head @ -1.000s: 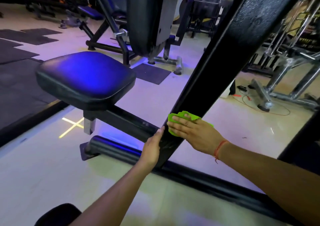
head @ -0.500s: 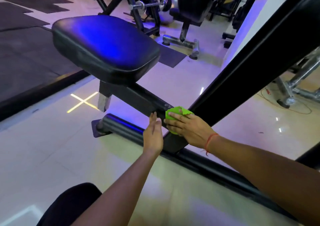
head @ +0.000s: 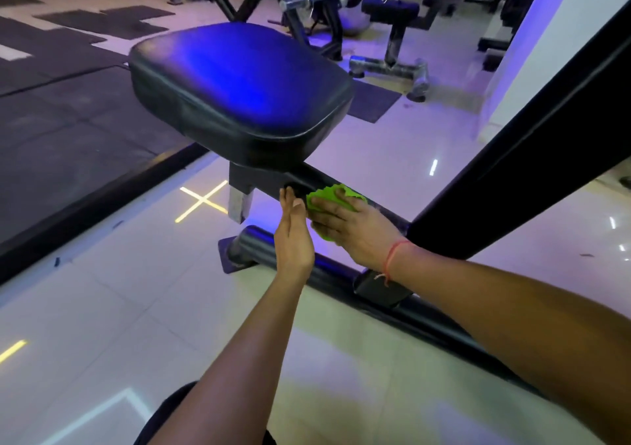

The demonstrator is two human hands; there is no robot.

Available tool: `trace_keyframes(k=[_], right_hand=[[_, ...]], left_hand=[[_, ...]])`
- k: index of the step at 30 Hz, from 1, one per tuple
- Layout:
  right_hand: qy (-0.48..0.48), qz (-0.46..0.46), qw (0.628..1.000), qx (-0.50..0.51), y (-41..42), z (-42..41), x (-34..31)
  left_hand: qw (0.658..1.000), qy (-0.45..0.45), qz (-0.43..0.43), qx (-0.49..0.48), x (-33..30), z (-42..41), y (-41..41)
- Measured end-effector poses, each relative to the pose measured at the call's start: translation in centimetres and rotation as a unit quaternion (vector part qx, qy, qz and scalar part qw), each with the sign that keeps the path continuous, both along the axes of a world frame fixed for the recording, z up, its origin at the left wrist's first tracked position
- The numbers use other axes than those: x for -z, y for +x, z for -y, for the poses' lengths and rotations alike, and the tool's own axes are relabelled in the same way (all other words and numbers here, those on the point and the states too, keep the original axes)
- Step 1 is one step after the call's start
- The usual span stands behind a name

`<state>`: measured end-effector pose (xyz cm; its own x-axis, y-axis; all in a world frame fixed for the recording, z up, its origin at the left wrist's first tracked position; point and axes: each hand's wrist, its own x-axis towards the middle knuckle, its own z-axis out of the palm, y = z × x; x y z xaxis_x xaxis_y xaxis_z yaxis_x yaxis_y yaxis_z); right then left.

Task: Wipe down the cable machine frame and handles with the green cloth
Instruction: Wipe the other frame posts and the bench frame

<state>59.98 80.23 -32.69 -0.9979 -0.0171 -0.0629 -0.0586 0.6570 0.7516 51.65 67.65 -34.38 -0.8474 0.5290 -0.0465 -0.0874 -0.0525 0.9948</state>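
The green cloth (head: pixel 336 195) is soft, light and limp; it likely needs a flat palm over its middle to stay bunched against the metal. It is bright green and crumpled, lying on the black seat bar (head: pixel 300 185) just below the seat (head: pixel 239 92). The right hand (head: pixel 351 226) presses it down with fingers spread and nearly straight. The left hand (head: pixel 293 236) is flat, empty, fingertips touching the bar.

Green cloth (head: pixel 336 198) and right hand (head: pixel 355 227) now off upright, onto seat bar (head: pixel 300 185).
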Motion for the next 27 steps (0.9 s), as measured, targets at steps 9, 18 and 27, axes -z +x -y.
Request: trace_keyframes(k=[9, 18, 27], right_hand=[[0.021, 0.063, 0.997, 0.042, 4.8, 0.1, 2.1], [-0.019, -0.096, 0.995, 0.003, 15.7, -2.9, 3.6], [-0.092, -0.067, 0.992, 0.054, 14.7, -1.7, 12.8]], left_hand=[[0.998, -0.025, -0.041, 0.032, 1.2, -1.3, 0.2], [0.989, -0.043, -0.114, 0.079, 4.1, -2.6, 4.9], [0.956, -0.157, -0.224, 0.107, 10.1, -0.9, 7.8]])
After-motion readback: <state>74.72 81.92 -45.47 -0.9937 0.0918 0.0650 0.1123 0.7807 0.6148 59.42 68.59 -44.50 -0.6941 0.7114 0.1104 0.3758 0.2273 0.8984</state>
